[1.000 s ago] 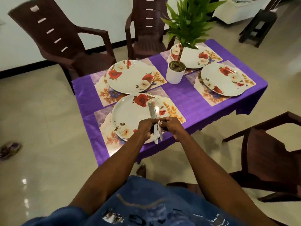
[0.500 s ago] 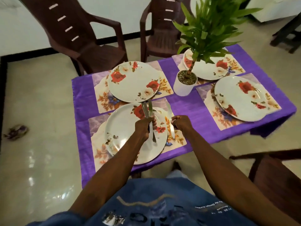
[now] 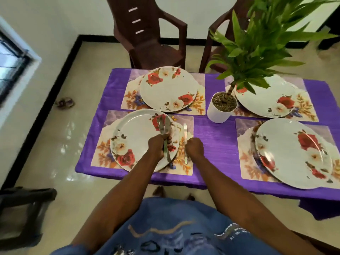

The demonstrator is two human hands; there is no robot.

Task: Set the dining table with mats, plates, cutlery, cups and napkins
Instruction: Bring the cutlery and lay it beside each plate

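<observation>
Spanning the middle of the view: a surface (image 3: 215,142) draped in a purple cloth, carrying four floral mats. Nearest left mat (image 3: 147,142) lying at the surface's front edge, bearing a white plate (image 3: 136,138) printed with red and cream roses. Three more rose-printed plates sitting on their own mats: far left (image 3: 168,88), far right (image 3: 266,96), near right (image 3: 292,153).

Standing between the mats, toward the far right: a white pot (image 3: 221,107) filled with pebbles, green leaves of its plant spreading over the far right plate. Waiting beyond the far edge: two dark brown plastic chairs (image 3: 147,34).

Showing at the bottom: a blue garment with pale printed lettering, too blurred to read.

Hovering over the near left plate: left grip (image 3: 159,146), curled tightly round a bundle of steel cutlery (image 3: 164,133), tines and blades fanning upward over the red rose, handles poking out below the fist. Resting on the mat just right of that plate: a single knife (image 3: 185,137), steel, lying lengthwise, blade pointing away. Sitting against the knife's handle: right grip (image 3: 194,147), fingers curled; impossible to tell whether pinching the handle or merely touching it.
</observation>
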